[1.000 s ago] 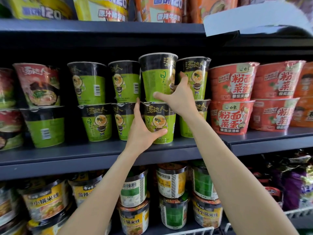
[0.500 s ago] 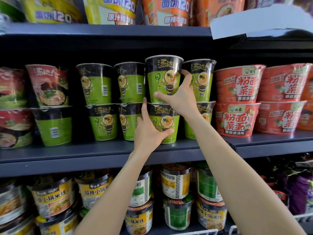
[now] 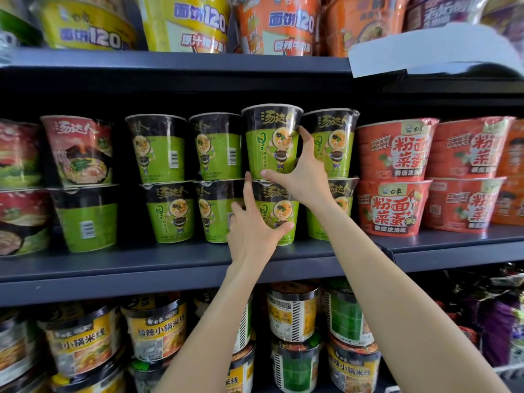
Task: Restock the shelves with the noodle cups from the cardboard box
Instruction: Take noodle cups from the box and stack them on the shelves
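Note:
On the middle shelf stand green and black noodle cups, stacked two high. My right hand grips the upper front cup near its base, thumb below and fingers round its right side. That cup stands on a lower green cup. My left hand holds this lower cup, thumb across its front and fingers up its left side. More green cups stand to the left and right. The cardboard box is out of view.
Red noodle bowls fill the shelf to the right, red and green cups the left. Large yellow and orange bowls stand on the top shelf. Round rice-noodle tubs crowd the shelf below. A white paper tag hangs at top right.
The upper cup has turned, its printed front now facing me. My right hand's fingers have shifted round its right side. My left hand has stayed on the lower cup.

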A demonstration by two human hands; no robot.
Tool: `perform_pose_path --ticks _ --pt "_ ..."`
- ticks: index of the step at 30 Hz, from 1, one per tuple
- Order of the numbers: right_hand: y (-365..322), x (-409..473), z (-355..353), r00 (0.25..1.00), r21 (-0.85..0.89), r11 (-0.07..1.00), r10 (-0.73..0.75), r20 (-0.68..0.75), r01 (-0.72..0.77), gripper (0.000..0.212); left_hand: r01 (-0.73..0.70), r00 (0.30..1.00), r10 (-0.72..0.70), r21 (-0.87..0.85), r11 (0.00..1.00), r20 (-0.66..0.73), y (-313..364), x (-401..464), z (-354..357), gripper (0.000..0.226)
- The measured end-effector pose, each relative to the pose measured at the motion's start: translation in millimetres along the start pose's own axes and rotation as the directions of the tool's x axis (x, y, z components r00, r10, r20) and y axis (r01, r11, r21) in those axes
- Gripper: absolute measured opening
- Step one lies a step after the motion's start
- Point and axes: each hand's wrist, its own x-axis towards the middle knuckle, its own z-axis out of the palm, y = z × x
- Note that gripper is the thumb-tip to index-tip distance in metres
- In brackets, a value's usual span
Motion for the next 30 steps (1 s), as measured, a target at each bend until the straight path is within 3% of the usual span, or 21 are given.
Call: perform_pose_path --ticks 6,13,27,30 --pt "1 -3 -2 0.999 -0.059 0.998 -0.009 -0.035 0.007 0.105 -0.034 0.999 0.034 0.013 0.999 0.000 1 -4 1 0.118" --pt "4 1 -5 1.000 -0.012 1.000 0.006 0.021 -0.005 0.106 -0.032 0.994 0.058 -0.269 0.963 0.090 -9 -2 -2 0.114" --pt "9 3 -15 1.000 -0.050 0.999 -0.008 0.030 0.010 0.100 -0.047 0.986 0.081 -0.223 0.974 0.146 -12 1 0 0.108" --pt "11 1 -11 0.999 -0.037 0.999 -0.022 0.027 0.023 0.096 -0.107 0.991 0.115 -0.118 0.987 0.061 -19 -2 -17 0.087"
